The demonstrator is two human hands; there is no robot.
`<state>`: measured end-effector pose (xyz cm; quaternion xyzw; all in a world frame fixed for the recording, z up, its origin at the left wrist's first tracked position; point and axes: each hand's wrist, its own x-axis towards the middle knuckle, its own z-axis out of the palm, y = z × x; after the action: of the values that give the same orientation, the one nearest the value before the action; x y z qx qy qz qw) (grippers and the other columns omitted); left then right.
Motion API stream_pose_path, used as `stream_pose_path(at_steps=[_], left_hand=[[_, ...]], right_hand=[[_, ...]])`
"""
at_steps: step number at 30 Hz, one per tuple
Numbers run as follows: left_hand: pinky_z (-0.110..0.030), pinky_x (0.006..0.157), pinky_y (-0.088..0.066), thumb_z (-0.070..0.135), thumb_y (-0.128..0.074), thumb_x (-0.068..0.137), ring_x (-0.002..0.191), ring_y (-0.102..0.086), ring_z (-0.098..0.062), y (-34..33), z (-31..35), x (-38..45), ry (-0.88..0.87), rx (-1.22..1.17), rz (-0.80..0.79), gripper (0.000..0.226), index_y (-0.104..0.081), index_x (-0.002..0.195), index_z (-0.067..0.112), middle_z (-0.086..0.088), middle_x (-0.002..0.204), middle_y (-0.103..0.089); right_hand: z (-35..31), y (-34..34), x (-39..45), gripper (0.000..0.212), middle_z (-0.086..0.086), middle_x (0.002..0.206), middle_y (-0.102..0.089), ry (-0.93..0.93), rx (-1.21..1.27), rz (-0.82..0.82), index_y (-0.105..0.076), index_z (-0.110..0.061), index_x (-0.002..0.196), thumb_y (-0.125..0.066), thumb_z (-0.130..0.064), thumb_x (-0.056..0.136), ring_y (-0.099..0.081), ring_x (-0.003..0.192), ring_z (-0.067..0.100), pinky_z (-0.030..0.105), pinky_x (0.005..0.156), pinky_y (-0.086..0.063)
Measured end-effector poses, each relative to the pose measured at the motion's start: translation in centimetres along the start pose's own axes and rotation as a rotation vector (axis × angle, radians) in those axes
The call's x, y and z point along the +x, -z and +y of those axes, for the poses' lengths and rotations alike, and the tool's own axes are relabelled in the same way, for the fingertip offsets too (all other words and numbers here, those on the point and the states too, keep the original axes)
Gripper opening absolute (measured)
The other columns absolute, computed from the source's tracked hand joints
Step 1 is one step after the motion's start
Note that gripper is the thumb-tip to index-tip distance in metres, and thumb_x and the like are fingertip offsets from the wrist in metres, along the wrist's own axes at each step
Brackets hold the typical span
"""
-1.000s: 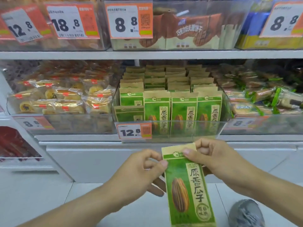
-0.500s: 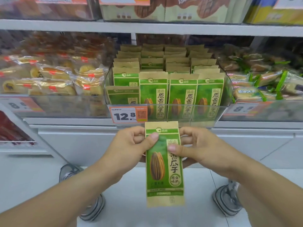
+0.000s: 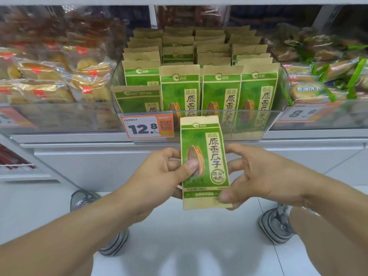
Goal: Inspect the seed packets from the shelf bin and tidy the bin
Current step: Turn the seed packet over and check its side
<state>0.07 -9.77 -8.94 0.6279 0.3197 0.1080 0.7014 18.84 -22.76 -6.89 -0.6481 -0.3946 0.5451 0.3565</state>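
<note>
I hold one green and tan seed packet [image 3: 205, 154] upright in front of the shelf, its printed face toward me. My left hand [image 3: 159, 178] pinches its left edge, thumb on the seed picture. My right hand [image 3: 256, 176] grips the lower right corner, thumb on the tan bottom strip. Behind it stands the clear shelf bin [image 3: 278, 118] filled with several rows of the same packets [image 3: 221, 90]. The front left packet [image 3: 137, 98] sits lower than its neighbours.
An orange price tag [image 3: 147, 126] reading 12.8 hangs on the bin front. Clear bins of wrapped pastries [image 3: 59, 80] stand to the left and green-wrapped snacks [image 3: 326, 76] to the right. My two shoes [image 3: 276, 224] stand on the white tiled floor below.
The packet has gone from tilted to upright and risen toward the bin. My right hand slid from its top down to its lower corner. The view has dipped lower and come closer to the shelf.
</note>
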Motion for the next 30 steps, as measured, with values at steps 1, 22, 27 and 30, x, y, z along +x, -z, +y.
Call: stream_pose_path(at_steps=[1,22,27,30], left_hand=[[-0.04,0.069,-0.063,0.019,-0.058,0.098,0.087,-0.075,-0.032,-0.1,0.0,0.1,-0.004,0.001,0.007,0.023,-0.057,0.116,0.004,-0.013,0.095,-0.078],[-0.036,0.061,-0.06,0.018,-0.072,0.088,0.08,-0.075,-0.027,-1.1,0.0,1.0,-0.084,-0.044,0.152,0.03,-0.058,0.113,0.007,-0.01,0.096,-0.075],[-0.033,0.056,-0.06,0.025,-0.071,0.086,0.075,-0.074,-0.019,-1.7,-0.1,0.7,-0.119,0.04,0.168,0.029,-0.058,0.107,0.009,-0.005,0.092,-0.072],[-0.029,0.051,-0.055,0.036,-0.055,0.096,0.065,-0.068,-0.013,-1.9,0.4,0.7,-0.141,0.001,0.193,0.029,-0.06,0.101,0.008,-0.002,0.082,-0.072]], right_hand=[[0.1,0.0,0.0,0.077,0.021,0.108,-0.071,0.006,-0.019,0.006,-0.057,-0.028,0.132,-0.083,0.013,0.072,-0.076,0.077,0.038,0.038,0.071,-0.062],[0.4,1.2,-0.5,0.092,-0.004,0.11,-0.069,0.063,-0.106,0.261,-0.037,-0.048,0.146,-0.086,-0.028,0.07,-0.077,0.085,0.028,0.056,0.094,-0.057],[0.5,0.2,0.2,0.075,0.009,0.11,-0.063,0.111,-0.098,0.309,-0.039,-0.044,0.146,-0.075,-0.01,0.089,-0.077,0.08,0.029,0.05,0.081,-0.063],[0.6,-0.1,0.3,0.074,0.013,0.107,-0.064,0.11,-0.057,0.317,-0.041,-0.044,0.144,-0.074,-0.006,0.089,-0.077,0.08,0.032,0.05,0.077,-0.064]])
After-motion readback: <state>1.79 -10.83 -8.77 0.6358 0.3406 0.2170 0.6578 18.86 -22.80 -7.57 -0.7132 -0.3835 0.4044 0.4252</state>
